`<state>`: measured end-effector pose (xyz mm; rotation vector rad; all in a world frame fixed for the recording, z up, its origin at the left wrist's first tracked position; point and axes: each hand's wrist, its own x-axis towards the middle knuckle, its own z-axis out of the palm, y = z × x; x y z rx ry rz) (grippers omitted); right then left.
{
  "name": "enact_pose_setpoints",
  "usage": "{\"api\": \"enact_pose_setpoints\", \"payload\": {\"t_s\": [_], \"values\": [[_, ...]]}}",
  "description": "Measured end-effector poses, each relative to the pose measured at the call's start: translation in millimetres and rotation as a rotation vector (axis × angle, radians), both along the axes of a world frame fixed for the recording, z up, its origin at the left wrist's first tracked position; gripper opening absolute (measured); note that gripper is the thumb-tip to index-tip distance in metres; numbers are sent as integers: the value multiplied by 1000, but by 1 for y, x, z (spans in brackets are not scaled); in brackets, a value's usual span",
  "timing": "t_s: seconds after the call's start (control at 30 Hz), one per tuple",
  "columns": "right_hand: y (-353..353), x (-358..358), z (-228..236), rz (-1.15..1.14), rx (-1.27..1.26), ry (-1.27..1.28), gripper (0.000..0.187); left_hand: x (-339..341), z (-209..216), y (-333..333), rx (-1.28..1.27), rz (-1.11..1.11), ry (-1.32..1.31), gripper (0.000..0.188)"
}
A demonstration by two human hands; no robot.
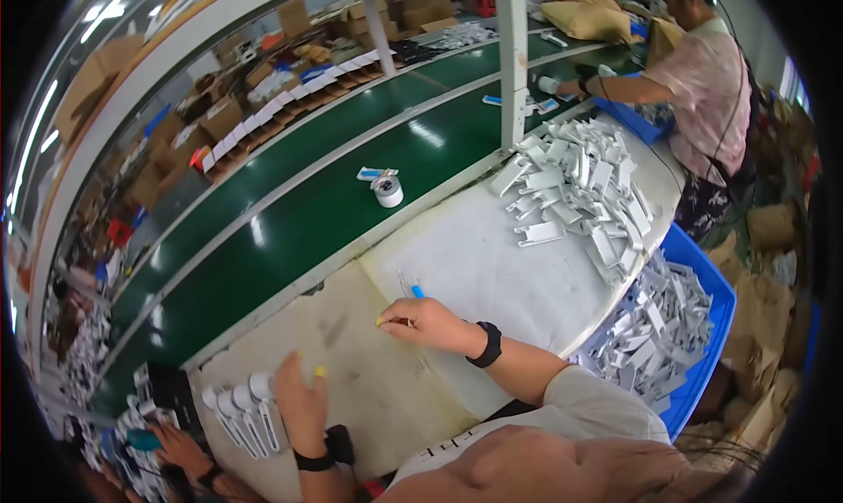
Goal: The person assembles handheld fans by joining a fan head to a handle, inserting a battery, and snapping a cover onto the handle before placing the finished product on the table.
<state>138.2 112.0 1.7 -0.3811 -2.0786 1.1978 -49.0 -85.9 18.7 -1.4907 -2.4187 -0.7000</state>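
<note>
My right hand (432, 324) is over the middle of the pale worktable (351, 345), its fingers curled into a pinch. What is between them, if anything, is hidden. A small blue piece (418, 291) shows just beyond the knuckles, with a thin wire-like line beside it; I cannot tell whether the hand holds it. My left hand (303, 402) has thumb and finger apart, with nothing visible between them. Yellow covers show on fingertips of both hands. Beside the left hand, several white long-handled parts with round heads (241, 406) lie in a row.
White plastic parts (575, 187) are heaped at the table's far right. A blue bin (716, 301) of similar parts stands at right. Beyond the table runs a green conveyor (299, 213) carrying a white round item (387, 191). A co-worker (711, 90) works far right; another person's hand (184, 455) is lower left.
</note>
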Motion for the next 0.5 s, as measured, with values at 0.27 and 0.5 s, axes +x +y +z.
{"api": "enact_pose_setpoints", "payload": {"t_s": [0.27,0.5], "values": [[7,9,1,124,-278,93,18,110,48,82,-49,-831,-276,26],[18,1,-8,281,-864,154,20,132,17,118,68,-1225,-241,20]]}}
